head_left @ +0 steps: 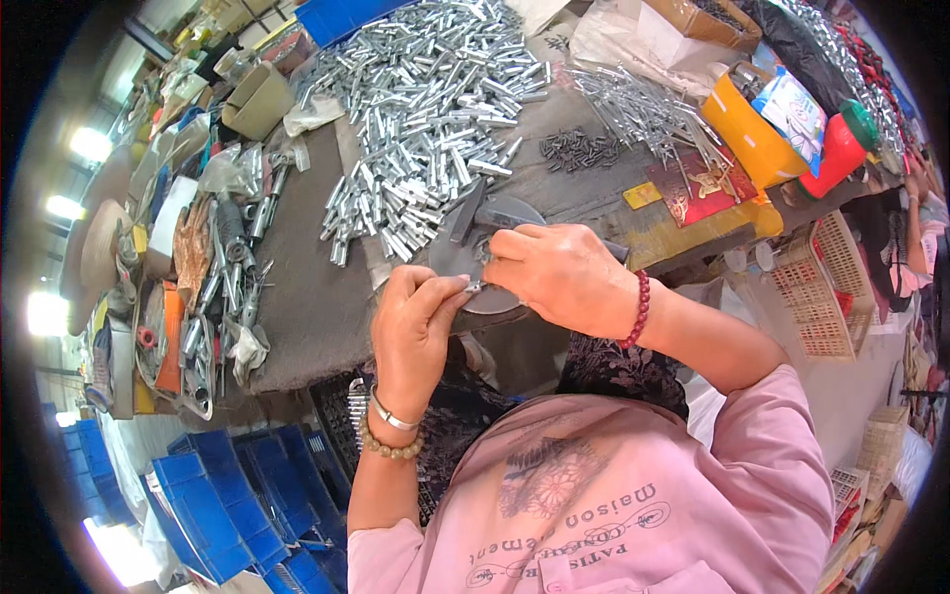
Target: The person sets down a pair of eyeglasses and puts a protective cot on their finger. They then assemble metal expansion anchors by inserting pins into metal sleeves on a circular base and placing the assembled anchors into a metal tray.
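While the left hand (416, 322) pinches a small metal piece (476, 286) at its fingertips, the right hand (559, 277) closes on it from beside, over the round grey block (450, 252). Beyond both hands, a large heap of silver tubes (426, 109) covers the surface (307, 287), suggesting much remains.

A yellow box (749, 134) (open, with a blue-white packet (793, 111) inside) stands beside a red card (699, 185).
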The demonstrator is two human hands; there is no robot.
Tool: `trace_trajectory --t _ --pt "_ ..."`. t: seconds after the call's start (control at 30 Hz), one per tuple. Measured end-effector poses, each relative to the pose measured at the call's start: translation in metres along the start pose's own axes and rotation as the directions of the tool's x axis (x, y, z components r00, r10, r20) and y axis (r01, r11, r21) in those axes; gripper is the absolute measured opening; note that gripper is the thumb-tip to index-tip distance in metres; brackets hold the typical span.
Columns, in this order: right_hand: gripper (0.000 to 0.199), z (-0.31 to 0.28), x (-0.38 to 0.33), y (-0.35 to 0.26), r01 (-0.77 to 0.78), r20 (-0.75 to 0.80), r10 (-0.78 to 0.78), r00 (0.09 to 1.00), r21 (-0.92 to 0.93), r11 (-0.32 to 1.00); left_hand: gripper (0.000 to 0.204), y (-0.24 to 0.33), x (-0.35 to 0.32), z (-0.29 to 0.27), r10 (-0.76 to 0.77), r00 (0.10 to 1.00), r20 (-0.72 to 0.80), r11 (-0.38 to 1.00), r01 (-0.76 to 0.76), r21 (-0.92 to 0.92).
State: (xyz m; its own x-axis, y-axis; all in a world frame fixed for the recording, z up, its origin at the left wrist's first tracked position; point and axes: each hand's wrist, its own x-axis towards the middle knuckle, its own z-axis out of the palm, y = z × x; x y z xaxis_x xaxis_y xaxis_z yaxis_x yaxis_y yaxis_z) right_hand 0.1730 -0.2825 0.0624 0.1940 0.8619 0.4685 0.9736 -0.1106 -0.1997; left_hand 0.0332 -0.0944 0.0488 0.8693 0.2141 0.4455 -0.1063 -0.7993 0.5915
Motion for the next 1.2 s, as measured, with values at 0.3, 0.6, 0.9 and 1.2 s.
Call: trace_trajectory --t 0.3,0.6,0.9,1.2 --pt "0.011 -0.025 -0.006 0.087 -0.472 -0.139 0.455 0.880 -0.143 0.870 0.016 -0.003 0.010 0.001 -0.014 1.000 -0.007 0.999 0.013 -0.034" --pt "0.018 -0.006 0.013 0.080 -0.549 -0.062 0.552 0.832 -0.236 0.802 0.016 -0.001 -0.004 -0.001 -0.002 1.000 0.012 1.000 0.002 -0.001" --pt "0.019 -0.017 0.012 0.086 -0.537 -0.065 0.534 0.843 -0.141 0.831 0.016 -0.002 0.000 -0.004 -0.006 1.000 -0.009 1.000 0.006 -0.010" --pt "0.015 -0.009 0.009 -0.002 -0.196 -0.091 0.237 0.967 0.325 0.925 0.015 0.004 -0.004 -0.006 -0.001 1.000 0.020 0.999 0.001 0.034"
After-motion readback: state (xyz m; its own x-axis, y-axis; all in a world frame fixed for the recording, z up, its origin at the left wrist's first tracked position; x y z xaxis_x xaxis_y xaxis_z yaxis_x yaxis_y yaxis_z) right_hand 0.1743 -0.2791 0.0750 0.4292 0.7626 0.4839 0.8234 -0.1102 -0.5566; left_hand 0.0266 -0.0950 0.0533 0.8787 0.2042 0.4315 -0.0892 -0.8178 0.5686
